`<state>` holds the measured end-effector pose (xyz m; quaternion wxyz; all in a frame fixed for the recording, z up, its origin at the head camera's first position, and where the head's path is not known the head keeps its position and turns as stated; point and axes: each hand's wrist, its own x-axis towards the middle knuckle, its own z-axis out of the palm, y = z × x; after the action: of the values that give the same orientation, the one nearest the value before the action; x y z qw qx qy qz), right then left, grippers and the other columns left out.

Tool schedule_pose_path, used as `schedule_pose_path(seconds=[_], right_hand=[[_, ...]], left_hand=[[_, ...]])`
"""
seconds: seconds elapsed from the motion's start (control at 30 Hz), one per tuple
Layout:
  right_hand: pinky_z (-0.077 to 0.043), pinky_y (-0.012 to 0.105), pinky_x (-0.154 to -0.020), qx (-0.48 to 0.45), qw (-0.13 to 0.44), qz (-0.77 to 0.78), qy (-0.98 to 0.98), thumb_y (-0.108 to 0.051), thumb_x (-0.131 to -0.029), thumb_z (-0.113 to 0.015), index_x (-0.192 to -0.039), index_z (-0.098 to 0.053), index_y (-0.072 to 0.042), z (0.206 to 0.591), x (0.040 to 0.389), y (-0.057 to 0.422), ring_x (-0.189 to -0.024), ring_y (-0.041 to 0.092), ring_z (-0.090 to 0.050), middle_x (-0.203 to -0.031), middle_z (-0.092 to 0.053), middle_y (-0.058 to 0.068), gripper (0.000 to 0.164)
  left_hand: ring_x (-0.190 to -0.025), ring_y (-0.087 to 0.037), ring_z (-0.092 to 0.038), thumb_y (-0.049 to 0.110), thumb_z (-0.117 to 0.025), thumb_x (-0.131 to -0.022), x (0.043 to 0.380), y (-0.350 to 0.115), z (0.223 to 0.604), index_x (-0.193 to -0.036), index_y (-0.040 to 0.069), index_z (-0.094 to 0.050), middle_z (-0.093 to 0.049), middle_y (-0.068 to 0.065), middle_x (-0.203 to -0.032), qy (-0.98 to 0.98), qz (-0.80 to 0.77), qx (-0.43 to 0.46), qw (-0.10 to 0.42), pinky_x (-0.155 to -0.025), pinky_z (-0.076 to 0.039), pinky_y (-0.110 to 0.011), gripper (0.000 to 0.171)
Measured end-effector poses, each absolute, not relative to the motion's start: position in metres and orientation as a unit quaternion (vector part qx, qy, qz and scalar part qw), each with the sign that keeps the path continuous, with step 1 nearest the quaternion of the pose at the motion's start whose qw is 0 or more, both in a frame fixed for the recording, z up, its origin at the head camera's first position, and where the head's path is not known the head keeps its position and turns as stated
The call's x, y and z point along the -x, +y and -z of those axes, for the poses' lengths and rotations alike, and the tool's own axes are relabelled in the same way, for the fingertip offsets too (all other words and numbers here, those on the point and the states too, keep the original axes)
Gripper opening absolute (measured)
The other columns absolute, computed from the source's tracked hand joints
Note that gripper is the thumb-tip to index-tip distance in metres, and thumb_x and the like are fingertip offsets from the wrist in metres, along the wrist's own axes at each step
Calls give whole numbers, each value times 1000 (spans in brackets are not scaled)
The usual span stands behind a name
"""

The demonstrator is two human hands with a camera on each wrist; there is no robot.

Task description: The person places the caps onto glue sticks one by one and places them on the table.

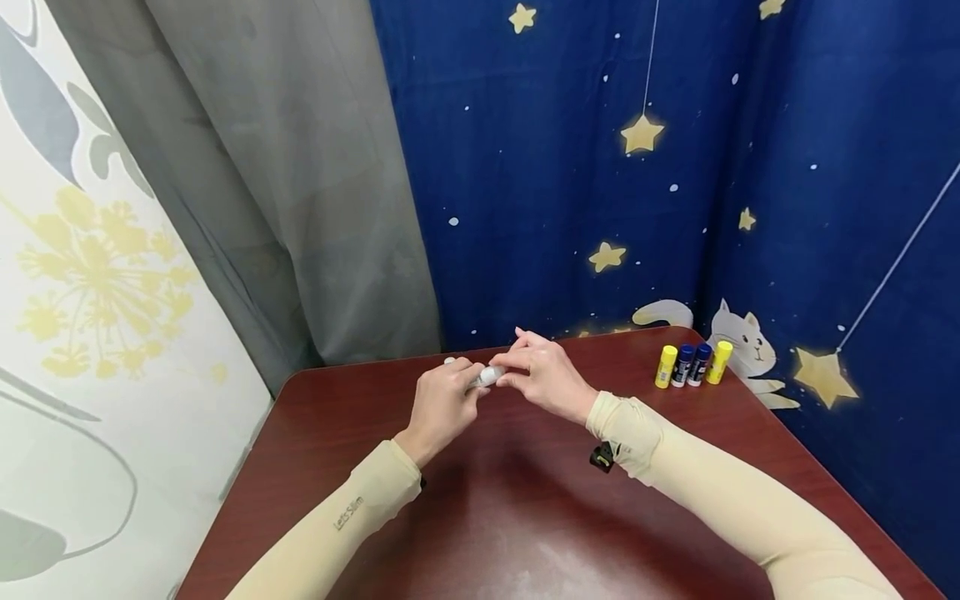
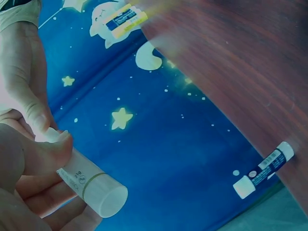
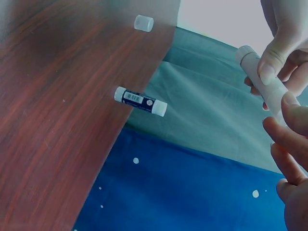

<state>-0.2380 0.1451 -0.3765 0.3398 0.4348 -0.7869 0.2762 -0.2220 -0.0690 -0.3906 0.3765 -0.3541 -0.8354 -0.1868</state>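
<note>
A white glue stick tube point(image 1: 491, 376) is held between both hands above the far part of the table. My left hand point(image 1: 441, 408) grips its body; in the left wrist view the thumb lies along the tube point(image 2: 108, 197), and small printing and a seam near the wide end show. From the right, my right hand point(image 1: 549, 377) pinches the tube's other end between thumb and forefinger, its remaining fingers spread loosely. In the right wrist view the tube point(image 3: 264, 84) slants between both hands.
A dark-blue-labelled glue stick point(image 3: 140, 101) with a white cap stands by the table's back edge. A loose white cap point(image 3: 144, 23) sits farther along. Two yellow glue sticks point(image 1: 666, 367) and two blue ones point(image 1: 692, 365) stand at the back right. Curtains point(image 1: 525, 167) hang behind the table point(image 1: 352, 417).
</note>
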Motion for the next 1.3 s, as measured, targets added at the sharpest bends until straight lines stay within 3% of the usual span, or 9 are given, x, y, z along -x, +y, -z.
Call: schedule_pose_path(seconds=[0.1, 0.33, 0.5, 0.8, 1.0, 1.1, 1.3], right_hand=[[-34, 45, -114, -436, 340, -272, -788, -9, -78, -87, -105, -79, -8, 378, 240, 143, -85, 11, -61, -89, -71, -2, 28], [-36, 53, -111, -456, 348, -258, -778, -10, -78, -87, -105, -78, -9, 377, 245, 148, -86, 11, -60, -89, -71, -5, 28], [-33, 49, -114, -448, 347, -273, -777, -14, -81, -87, -107, -77, -11, 368, 244, 154, -90, 11, -58, -91, -70, -5, 28], [-34, 46, -114, -424, 345, -279, -790, -19, -82, -86, -106, -77, -15, 359, 236, 166, -92, 10, -60, -92, -68, -7, 26], [-36, 46, -113, -394, 342, -282, -805, -22, -83, -85, -107, -76, -16, 357, 227, 185, -97, 8, -64, -96, -70, -9, 26], [-39, 45, -110, -376, 345, -278, -814, -24, -83, -85, -108, -77, -18, 357, 223, 199, -98, 8, -64, -99, -72, -11, 27], [-51, 35, -85, -331, 348, -259, -838, -25, -81, -87, -108, -77, -25, 356, 218, 236, -97, 7, -62, -102, -71, -15, 29]], left_hand=[[-69, -16, -65, 8, -87, -77, 224, -71, 393, -95, 11, -76, -67, 0, -85, -834, 188, 354, 379, -61, -54, -34, 22], [-71, -14, -62, 12, -88, -77, 227, -73, 393, -95, 12, -74, -65, 2, -85, -818, 184, 374, 397, -60, -53, -31, 22], [-76, -13, -61, 16, -87, -80, 228, -71, 386, -102, 12, -74, -65, 2, -91, -813, 194, 374, 402, -62, -54, -29, 25], [-87, -14, -64, 46, -86, -78, 230, -81, 387, -124, 15, -72, -67, 2, -111, -826, 222, 358, 373, -67, -54, -34, 58], [-81, -10, -60, 49, -86, -76, 228, -93, 388, -130, 18, -69, -66, 4, -114, -839, 252, 331, 350, -63, -52, -32, 65], [-80, -9, -58, 55, -81, -79, 227, -100, 387, -133, 19, -67, -65, 4, -118, -847, 254, 323, 338, -63, -50, -31, 67], [-86, -13, -63, 58, -78, -80, 225, -113, 387, -135, 23, -66, -63, 4, -120, -858, 258, 302, 326, -68, -52, -34, 66]])
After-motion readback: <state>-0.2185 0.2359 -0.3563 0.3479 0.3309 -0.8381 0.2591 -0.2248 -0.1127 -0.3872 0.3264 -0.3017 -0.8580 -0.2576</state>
